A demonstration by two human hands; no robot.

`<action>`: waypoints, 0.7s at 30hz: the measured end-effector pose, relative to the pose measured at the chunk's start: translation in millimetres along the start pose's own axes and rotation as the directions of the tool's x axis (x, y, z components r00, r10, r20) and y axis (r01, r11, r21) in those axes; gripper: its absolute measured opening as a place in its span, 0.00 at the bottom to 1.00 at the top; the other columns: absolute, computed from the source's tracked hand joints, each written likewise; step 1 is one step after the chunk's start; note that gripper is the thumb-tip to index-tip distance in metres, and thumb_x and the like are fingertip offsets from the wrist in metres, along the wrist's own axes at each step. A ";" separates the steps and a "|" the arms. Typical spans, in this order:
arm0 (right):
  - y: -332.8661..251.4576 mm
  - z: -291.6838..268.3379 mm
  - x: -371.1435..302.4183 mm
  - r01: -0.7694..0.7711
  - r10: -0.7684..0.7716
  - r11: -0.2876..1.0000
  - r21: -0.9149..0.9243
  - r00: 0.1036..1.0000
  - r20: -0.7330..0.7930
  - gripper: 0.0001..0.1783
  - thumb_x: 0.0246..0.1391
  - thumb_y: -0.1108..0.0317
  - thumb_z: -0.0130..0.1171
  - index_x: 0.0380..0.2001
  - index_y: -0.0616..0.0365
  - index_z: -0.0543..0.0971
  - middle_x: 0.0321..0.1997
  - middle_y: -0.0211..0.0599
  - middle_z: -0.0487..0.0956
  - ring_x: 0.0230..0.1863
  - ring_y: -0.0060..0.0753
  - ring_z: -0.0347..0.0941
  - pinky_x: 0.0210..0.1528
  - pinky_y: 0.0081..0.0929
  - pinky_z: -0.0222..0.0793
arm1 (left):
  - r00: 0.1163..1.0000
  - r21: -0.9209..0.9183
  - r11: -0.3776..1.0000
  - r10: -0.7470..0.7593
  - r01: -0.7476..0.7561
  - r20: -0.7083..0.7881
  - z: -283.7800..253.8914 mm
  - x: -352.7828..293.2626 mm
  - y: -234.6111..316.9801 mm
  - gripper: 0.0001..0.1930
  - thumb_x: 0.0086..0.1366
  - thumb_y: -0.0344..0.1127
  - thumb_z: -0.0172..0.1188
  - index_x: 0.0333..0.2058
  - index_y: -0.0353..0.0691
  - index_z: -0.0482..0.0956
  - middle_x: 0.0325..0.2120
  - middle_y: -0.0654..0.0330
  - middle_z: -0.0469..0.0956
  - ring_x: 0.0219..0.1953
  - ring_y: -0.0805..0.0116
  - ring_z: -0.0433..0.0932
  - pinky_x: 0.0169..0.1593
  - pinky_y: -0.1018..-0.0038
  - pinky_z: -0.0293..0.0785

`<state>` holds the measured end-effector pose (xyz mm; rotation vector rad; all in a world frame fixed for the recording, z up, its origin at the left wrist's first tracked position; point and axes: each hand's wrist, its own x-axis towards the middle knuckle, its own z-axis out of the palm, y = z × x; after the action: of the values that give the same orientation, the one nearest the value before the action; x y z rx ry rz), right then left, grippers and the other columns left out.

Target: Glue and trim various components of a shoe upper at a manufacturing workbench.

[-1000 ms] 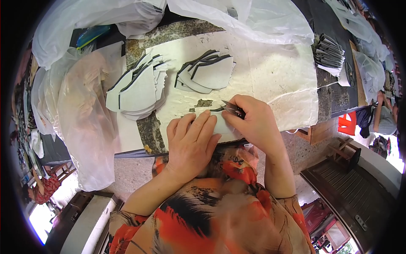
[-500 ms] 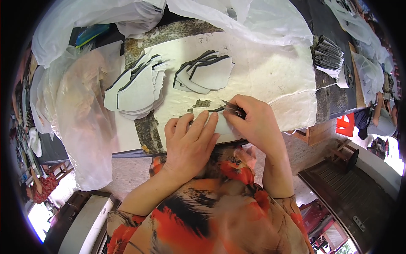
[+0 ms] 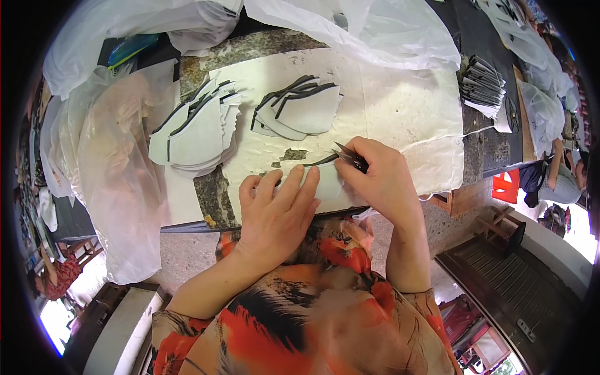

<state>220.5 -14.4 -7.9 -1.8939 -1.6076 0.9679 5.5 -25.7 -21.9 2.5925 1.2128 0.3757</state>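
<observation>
My left hand [image 3: 275, 212] lies with its fingers spread on a white fabric-like piece [image 3: 327, 181], pressing it to the work surface. The piece has a black strip along its far edge, and my palm and fingers hide part of it. Dark metal thread snips [image 3: 352, 157] are gripped in my right hand [image 3: 382, 181], their pointed blades at the right end of that black strip. Beyond my hands sits a small fanned pile of white black-edged pieces [image 3: 307, 111]. A thicker pile of similar pieces [image 3: 195, 139] stands to its left.
A pale sheet [image 3: 400, 106] covers much of the table. Clear plastic bags [image 3: 119, 181] drape the left side, and another bag [image 3: 387, 31] lies along the back. At right stands a bundle of dark-edged pieces [image 3: 482, 84]. A white cord [image 3: 431, 142] crosses the sheet.
My right hand with the snips has moved slightly right and away from me along the black edge, so more of the strip shows. My left hand stays nearly in place.
</observation>
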 end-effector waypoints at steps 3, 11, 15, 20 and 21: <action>0.7 -2.9 0.8 0.001 -0.001 1.000 0.007 1.000 0.030 0.11 0.54 0.66 0.65 0.33 0.64 0.79 0.27 0.44 0.78 0.28 0.41 0.75 0.34 0.33 0.71 | 1.000 0.002 1.000 -0.004 0.004 0.015 -2.1 1.2 0.9 0.27 0.61 0.41 0.67 0.60 0.47 0.76 0.55 0.63 0.73 0.53 0.61 0.69 0.58 0.57 0.61; 1.1 -4.0 2.4 -0.025 0.026 1.000 -0.011 0.998 0.056 0.11 0.54 0.66 0.64 0.32 0.64 0.78 0.27 0.45 0.78 0.28 0.42 0.75 0.34 0.33 0.70 | 0.999 -0.027 1.000 -0.010 0.012 0.040 -5.5 4.8 1.7 0.28 0.61 0.39 0.67 0.61 0.47 0.75 0.53 0.62 0.72 0.51 0.61 0.69 0.57 0.57 0.61; 2.5 -4.1 2.2 -0.020 0.020 1.000 -0.017 1.000 0.016 0.11 0.54 0.66 0.65 0.33 0.64 0.79 0.27 0.45 0.79 0.28 0.39 0.75 0.34 0.32 0.70 | 0.999 -0.011 1.000 0.007 -0.007 0.045 -5.8 5.9 2.0 0.28 0.61 0.39 0.67 0.61 0.47 0.75 0.53 0.62 0.72 0.51 0.61 0.69 0.57 0.57 0.61; 5.5 -5.0 3.0 -0.081 0.081 0.996 0.030 0.996 -0.024 0.13 0.54 0.65 0.66 0.34 0.65 0.79 0.27 0.44 0.78 0.27 0.34 0.73 0.34 0.31 0.70 | 0.998 0.011 1.000 0.016 -0.017 0.065 -7.4 8.6 3.6 0.28 0.61 0.39 0.66 0.61 0.48 0.75 0.51 0.61 0.72 0.50 0.61 0.69 0.56 0.56 0.62; 5.1 -5.9 3.1 -0.080 0.081 0.996 0.027 0.996 -0.026 0.13 0.54 0.65 0.66 0.34 0.65 0.79 0.27 0.44 0.78 0.27 0.34 0.73 0.34 0.31 0.70 | 0.997 0.019 1.000 0.018 -0.020 0.075 -8.3 9.8 4.2 0.28 0.61 0.39 0.65 0.61 0.48 0.75 0.50 0.61 0.71 0.49 0.61 0.68 0.56 0.56 0.62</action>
<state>228.5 -11.8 -8.6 -1.9588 -1.5062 0.9866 11.8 -19.8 -11.5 2.6118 1.1732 0.2692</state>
